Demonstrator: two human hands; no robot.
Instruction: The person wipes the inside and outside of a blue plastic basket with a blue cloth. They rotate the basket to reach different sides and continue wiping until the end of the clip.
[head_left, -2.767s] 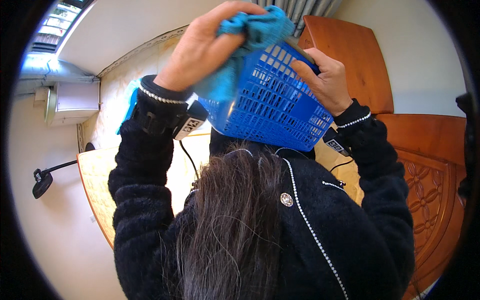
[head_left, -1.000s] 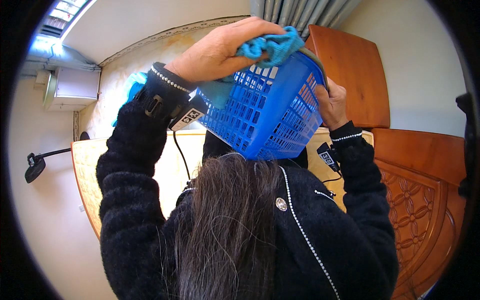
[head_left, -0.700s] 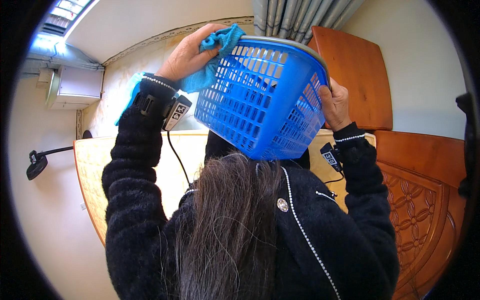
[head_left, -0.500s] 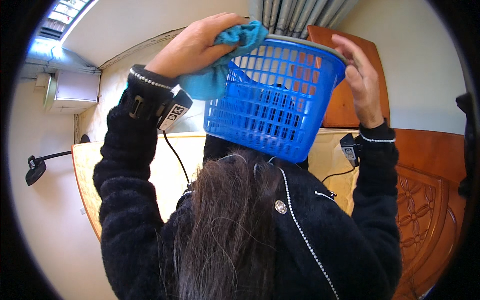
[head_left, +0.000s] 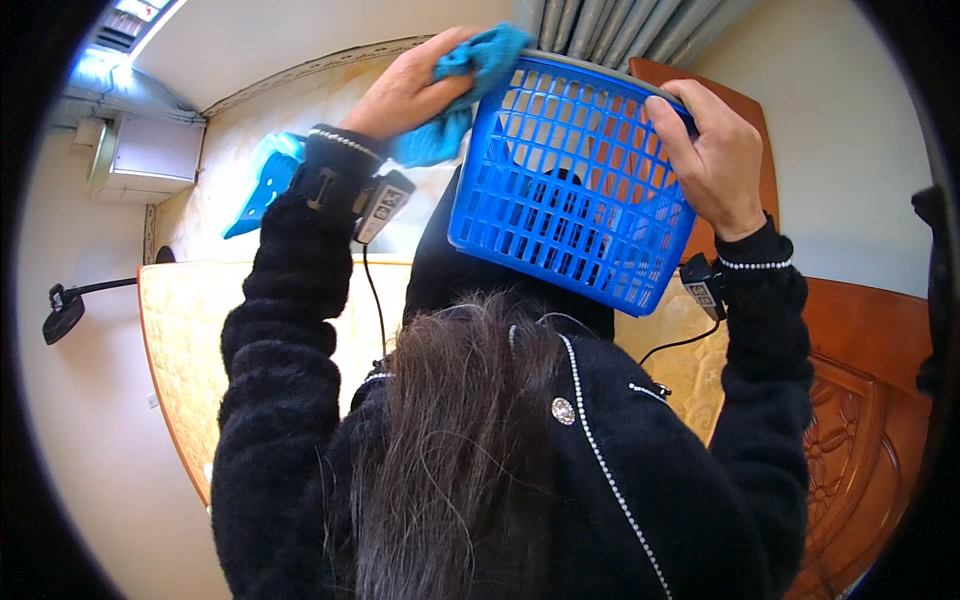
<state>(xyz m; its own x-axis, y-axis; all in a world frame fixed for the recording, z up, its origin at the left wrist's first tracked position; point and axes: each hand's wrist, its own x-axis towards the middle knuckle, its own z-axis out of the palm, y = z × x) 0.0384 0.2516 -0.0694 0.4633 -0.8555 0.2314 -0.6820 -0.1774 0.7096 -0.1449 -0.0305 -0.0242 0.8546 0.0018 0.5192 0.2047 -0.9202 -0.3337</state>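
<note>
A blue plastic basket [head_left: 575, 190] with slotted sides and a grey rim is tilted in front of me, above my lap. My right hand [head_left: 708, 150] grips its rim at the right, thumb on the outer side and fingers over the edge. My left hand [head_left: 412, 85] is closed on a teal cloth [head_left: 485, 65], which lies against the left end of the rim. Part of the cloth hangs below the palm beside the basket wall. The basket's inside shows only through the slots.
A bright blue plastic object [head_left: 265, 185] lies on the floor past my left forearm. A mattress [head_left: 290, 300] spans behind the basket, with a carved wooden headboard [head_left: 850, 420] at right. A brown wooden panel [head_left: 750, 130], grey curtains [head_left: 630, 25] and a white cabinet [head_left: 150, 155] stand farther off.
The right hand has closed round the rim. The basket has turned and shifted slightly right. My left hand, with the cloth, has moved a little right, and the blue object on the floor has come into view.
</note>
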